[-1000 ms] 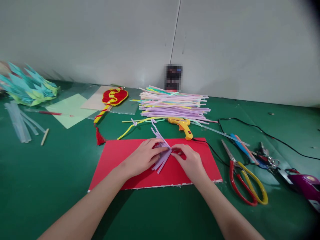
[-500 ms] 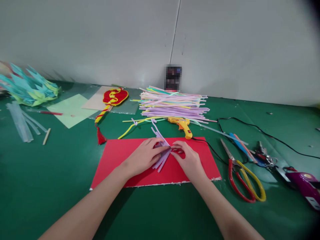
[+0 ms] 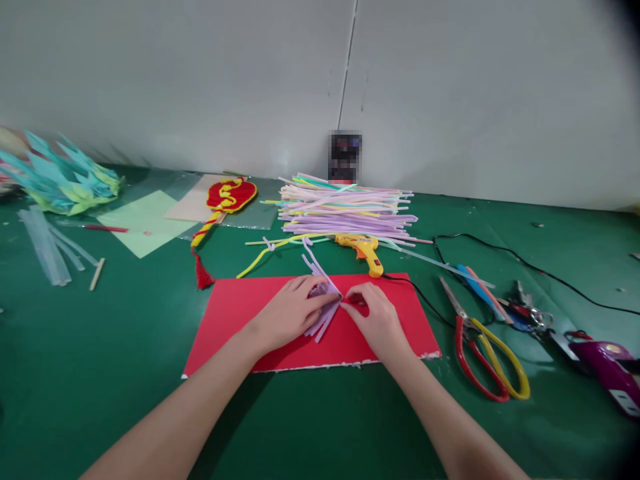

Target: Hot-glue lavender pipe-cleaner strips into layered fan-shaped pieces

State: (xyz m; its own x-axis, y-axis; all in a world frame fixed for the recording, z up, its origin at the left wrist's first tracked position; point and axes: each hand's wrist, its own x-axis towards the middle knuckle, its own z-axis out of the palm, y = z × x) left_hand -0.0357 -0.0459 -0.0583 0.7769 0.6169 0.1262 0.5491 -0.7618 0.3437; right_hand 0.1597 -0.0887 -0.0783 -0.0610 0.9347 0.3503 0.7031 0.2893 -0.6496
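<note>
Currently, bearings from the centre of the red board (image 3: 230, 320). Ten o'clock: teal-and-green leafy paper piece (image 3: 75, 180); between nine and ten, translucent glue sticks (image 3: 45, 247). Eleven: red-and-yellow chenille fan (image 3: 230, 195) with a red tassel (image 3: 203, 272).

Left hand (image 3: 283, 317) lies over the lilac chenille stems (image 3: 321, 328), fingers bent and mostly closed, thumb and forefinger reaching to the gathered end. The stems fan out over the board's middle, loose ends at eleven and seven. Just past twelve, the pastel chenille pile (image 3: 345, 213); between one and two, a yellow hot-glue gun (image 3: 371, 257) on the table. Right hand (image 3: 379, 319) comes in from four, thumb and forefinger curved, tips almost together at the gathered point. Cannot tell whether they pinch a stem. Three o'clock: pointed scissors (image 3: 467, 327), red and yellow handles.

Technique, my judgement: keep the left fingers flat and firm so the stems don't roll; work the right tips close to the gather with light, even pressure, since chenille pile probably crushes easily.

Writing: dark item (image 3: 345, 157) against the wall is pixelated, nothing legible; purple-handled tool (image 3: 607, 367), past three, has a pale patch, too small to read. No brand made out.
</note>
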